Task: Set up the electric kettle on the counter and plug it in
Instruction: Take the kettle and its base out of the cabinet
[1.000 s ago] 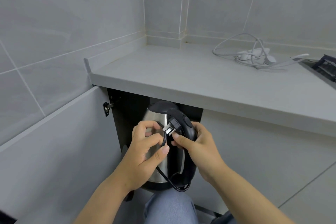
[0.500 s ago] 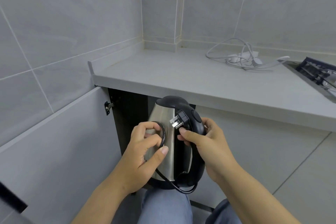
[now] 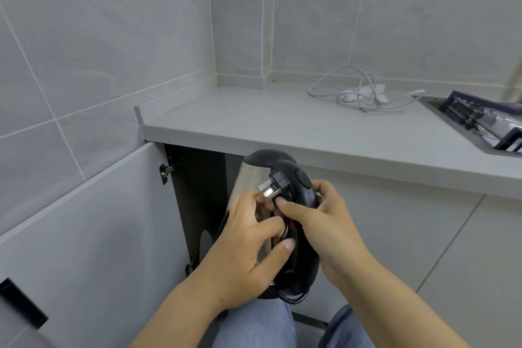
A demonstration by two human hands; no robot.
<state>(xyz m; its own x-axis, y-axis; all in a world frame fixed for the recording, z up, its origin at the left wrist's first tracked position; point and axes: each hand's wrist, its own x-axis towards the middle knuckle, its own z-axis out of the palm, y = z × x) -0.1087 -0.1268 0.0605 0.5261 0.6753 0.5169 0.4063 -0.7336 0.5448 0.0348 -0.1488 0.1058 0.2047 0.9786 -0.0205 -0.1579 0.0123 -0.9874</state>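
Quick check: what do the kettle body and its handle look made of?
Kettle body: looks like brushed stainless steel, silvery with soft reflections. Handle: likely matte black plastic, smooth moulded curves, no shine. Most of the body is hidden behind the hands.

Both forearms were bare from the lowest edge of the view up to the wrists, with no sleeve or cuff showing on either. The left hand (image 3: 248, 243) wore no ring, watch or glove that could be seen, and its thumbnail was short and unpainted. The right hand (image 3: 324, 220) was bare as well, its visible nail likewise trimmed and plain. Below the arms the person's legs were covered in light blue denim jeans (image 3: 254, 325), the cloth faded and smooth over the left knee, with a second patch of the same blue fabric showing at the right knee beside it.
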